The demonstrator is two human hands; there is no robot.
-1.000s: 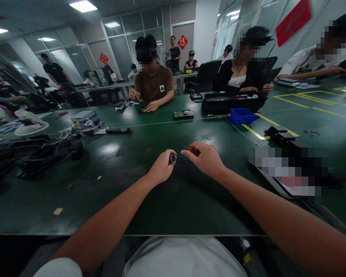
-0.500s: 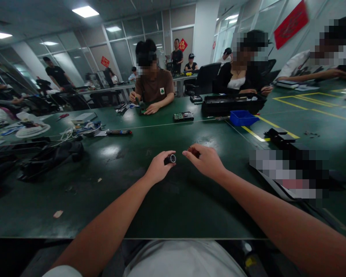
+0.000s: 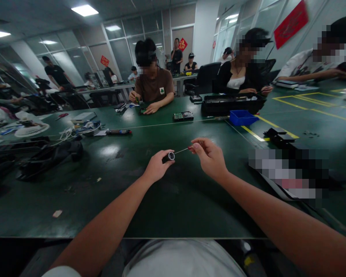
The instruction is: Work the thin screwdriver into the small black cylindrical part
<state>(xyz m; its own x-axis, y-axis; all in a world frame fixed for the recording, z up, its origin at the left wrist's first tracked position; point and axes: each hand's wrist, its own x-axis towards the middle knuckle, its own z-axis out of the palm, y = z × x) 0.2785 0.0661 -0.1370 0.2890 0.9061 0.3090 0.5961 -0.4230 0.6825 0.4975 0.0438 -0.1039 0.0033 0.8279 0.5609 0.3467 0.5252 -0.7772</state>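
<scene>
My left hand (image 3: 155,167) is closed around a small black cylindrical part (image 3: 169,156) with a shiny round end facing right. In my right hand (image 3: 209,157) I pinch a thin screwdriver (image 3: 187,149) with a red handle. Its metal tip points left and reaches the cylinder's end. Both hands hover above the dark green table (image 3: 167,200) in front of me.
A black bag and cables (image 3: 49,154) lie at the left, a pen-like tool (image 3: 118,132) beyond. A circuit board (image 3: 183,115), a blue bin (image 3: 243,117) and a long black case (image 3: 233,102) sit farther back. Black parts (image 3: 278,136) rest at right. Other people sit around the table.
My right hand has lifted and pulled back to the right, bringing the screwdriver's shaft into view with its tip at the cylinder. My left hand has stayed nearly still.
</scene>
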